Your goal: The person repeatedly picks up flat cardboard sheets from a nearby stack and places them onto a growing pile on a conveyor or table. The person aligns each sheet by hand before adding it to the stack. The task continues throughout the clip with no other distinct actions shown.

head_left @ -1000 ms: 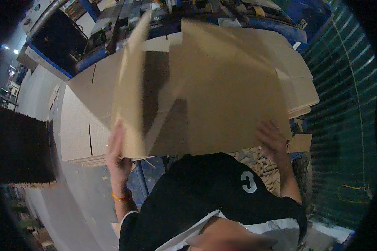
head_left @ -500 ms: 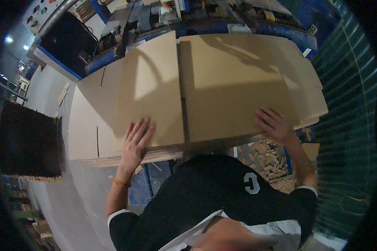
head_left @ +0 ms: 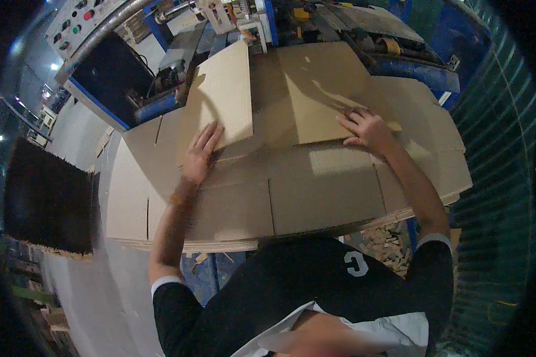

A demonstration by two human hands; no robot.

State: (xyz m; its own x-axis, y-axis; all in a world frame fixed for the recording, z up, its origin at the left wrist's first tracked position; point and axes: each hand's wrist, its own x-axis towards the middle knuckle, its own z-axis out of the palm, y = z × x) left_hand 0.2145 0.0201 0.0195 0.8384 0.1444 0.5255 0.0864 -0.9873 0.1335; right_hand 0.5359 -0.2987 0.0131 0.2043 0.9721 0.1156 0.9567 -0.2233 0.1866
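Note:
My left hand [head_left: 202, 152] lies with fingers stretched out on the left folded panel of a brown cardboard box blank [head_left: 229, 95]. My right hand [head_left: 366, 128] rests with spread fingers on the right folded panel, near its near right corner. A gap runs between the two panels, and the blank's far end reaches up to the machine [head_left: 250, 30]. Under it lies a stack of flat cardboard sheets [head_left: 324, 187] with slits cut along the near side. The underside of the blank is hidden.
A control panel with coloured buttons [head_left: 80, 24] stands at the far left. To the left is a dark stack of cardboard [head_left: 47, 199]. Cardboard scraps [head_left: 387, 244] lie below the stack's near edge. A green corrugated wall [head_left: 494, 178] runs along the right.
Both hands have moved away from my body, and the folded blank has slid forward to the machine. The slit sheets of the stack beneath now show along the near side.

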